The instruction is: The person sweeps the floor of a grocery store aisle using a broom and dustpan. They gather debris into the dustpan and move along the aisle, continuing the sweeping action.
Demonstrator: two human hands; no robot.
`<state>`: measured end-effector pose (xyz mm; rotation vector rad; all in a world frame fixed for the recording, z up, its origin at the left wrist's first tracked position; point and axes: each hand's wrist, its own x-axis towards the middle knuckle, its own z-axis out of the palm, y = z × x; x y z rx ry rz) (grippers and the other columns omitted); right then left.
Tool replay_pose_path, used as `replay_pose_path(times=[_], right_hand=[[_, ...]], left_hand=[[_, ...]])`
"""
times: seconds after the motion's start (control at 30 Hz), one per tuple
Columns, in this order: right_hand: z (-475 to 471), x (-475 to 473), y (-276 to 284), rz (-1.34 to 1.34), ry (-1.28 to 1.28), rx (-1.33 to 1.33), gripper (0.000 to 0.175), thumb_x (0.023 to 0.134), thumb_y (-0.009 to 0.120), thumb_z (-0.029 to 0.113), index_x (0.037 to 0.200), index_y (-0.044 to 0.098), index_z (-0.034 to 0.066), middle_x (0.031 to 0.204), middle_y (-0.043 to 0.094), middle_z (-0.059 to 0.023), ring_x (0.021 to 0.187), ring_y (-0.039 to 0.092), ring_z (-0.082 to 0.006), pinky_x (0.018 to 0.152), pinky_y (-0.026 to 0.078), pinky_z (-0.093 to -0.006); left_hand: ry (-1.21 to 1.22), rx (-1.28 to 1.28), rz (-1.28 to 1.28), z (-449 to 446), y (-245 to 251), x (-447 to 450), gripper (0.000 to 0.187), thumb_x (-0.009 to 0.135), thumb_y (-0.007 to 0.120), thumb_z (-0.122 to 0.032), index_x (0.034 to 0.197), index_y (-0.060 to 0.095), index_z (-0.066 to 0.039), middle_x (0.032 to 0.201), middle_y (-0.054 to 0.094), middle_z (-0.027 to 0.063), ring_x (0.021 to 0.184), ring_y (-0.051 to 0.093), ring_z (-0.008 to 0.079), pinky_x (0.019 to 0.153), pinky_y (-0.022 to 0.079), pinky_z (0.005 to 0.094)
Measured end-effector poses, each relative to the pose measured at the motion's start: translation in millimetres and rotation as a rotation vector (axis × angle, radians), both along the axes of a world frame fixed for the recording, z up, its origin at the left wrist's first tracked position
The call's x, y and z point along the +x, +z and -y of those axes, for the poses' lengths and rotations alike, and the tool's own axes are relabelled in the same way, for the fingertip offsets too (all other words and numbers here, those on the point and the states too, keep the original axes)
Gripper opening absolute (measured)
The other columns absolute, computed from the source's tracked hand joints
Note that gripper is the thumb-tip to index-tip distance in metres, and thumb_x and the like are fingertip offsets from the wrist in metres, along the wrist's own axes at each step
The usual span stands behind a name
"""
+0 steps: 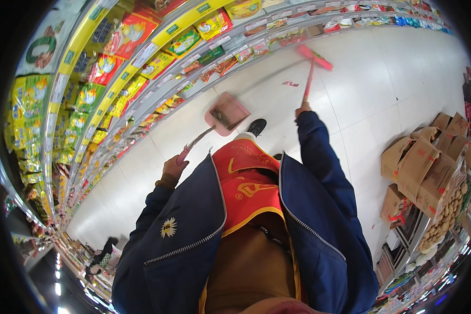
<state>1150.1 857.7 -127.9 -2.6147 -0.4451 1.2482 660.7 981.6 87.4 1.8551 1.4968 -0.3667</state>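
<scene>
My left hand [175, 166] grips the pink handle of a long-handled dustpan [227, 114]. Its pink pan rests at floor level ahead of me, with some dark dirt visible inside. In my right hand [303, 109] is the red stick of a broom [314, 57]. The broom's pink-red head is slightly blurred and lies on the floor near the foot of the shelving. Between the broom and the dustpan, a small red and white scrap [290, 84] lies on the pale tiles [361, 86].
Shelves [153, 49] of colourful packaged food run along the left and far side. To the right, cardboard boxes [420, 168] are piled beside a stand holding brown, potato-like produce [443, 223]. My black shoe [256, 127] is just right of the dustpan. A person [102, 255] appears at lower left.
</scene>
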Motion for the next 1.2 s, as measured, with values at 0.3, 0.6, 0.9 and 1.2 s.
replay_pose_path(times=[0.3, 0.6, 0.9, 1.2], right_hand=[[35.8, -133.8, 81.5, -0.251, 0.114, 0.012, 0.056, 0.078, 0.041, 0.006, 0.125, 0.014, -0.0065, 0.065, 0.058, -0.0205, 0.05, 0.06, -0.0286, 0.043, 0.049, -0.0361], [93.6, -110.2, 43.1, 0.066, 0.615, -0.062, 0.058, 0.078, 0.045, 0.011, 0.13, 0.02, 0.0045, 0.08, 0.059, -0.0256, 0.07, 0.062, -0.034, 0.063, 0.049, -0.045], [279.9, 8.6, 93.2, 0.241, 0.76, -0.29, 0.059, 0.079, 0.041, 0.014, 0.134, 0.019, 0.0144, 0.082, 0.061, -0.0218, 0.074, 0.061, -0.0328, 0.063, 0.047, -0.0452], [561.6, -75.7, 184.2, -0.006, 0.327, -0.571, 0.062, 0.08, 0.041, 0.01, 0.135, 0.016, 0.021, 0.087, 0.06, -0.0205, 0.079, 0.06, -0.0319, 0.066, 0.047, -0.0407]], left_hand=[[0.229, 0.066, -0.059, 83.8, 9.3, -50.3, 0.033, 0.069, 0.065, -0.033, 0.084, 0.059, -0.004, 0.075, 0.061, 0.0157, 0.072, 0.058, 0.0317, 0.064, 0.045, 0.0369], [0.443, 0.149, -0.122, 174.9, -24.2, -121.3, 0.031, 0.069, 0.069, -0.024, 0.092, 0.06, -0.005, 0.06, 0.058, 0.0051, 0.048, 0.054, 0.0139, 0.045, 0.044, 0.0278], [0.907, 0.006, 0.202, 189.6, 4.8, -140.7, 0.018, 0.073, 0.066, -0.016, 0.07, 0.053, -0.005, 0.042, 0.044, 0.0012, 0.028, 0.038, 0.0105, 0.026, 0.027, 0.0256], [0.499, -0.099, 0.271, 146.0, 9.3, -53.7, 0.016, 0.072, 0.066, -0.014, 0.081, 0.058, -0.004, 0.045, 0.044, -0.0003, 0.03, 0.039, 0.0092, 0.028, 0.028, 0.0247]])
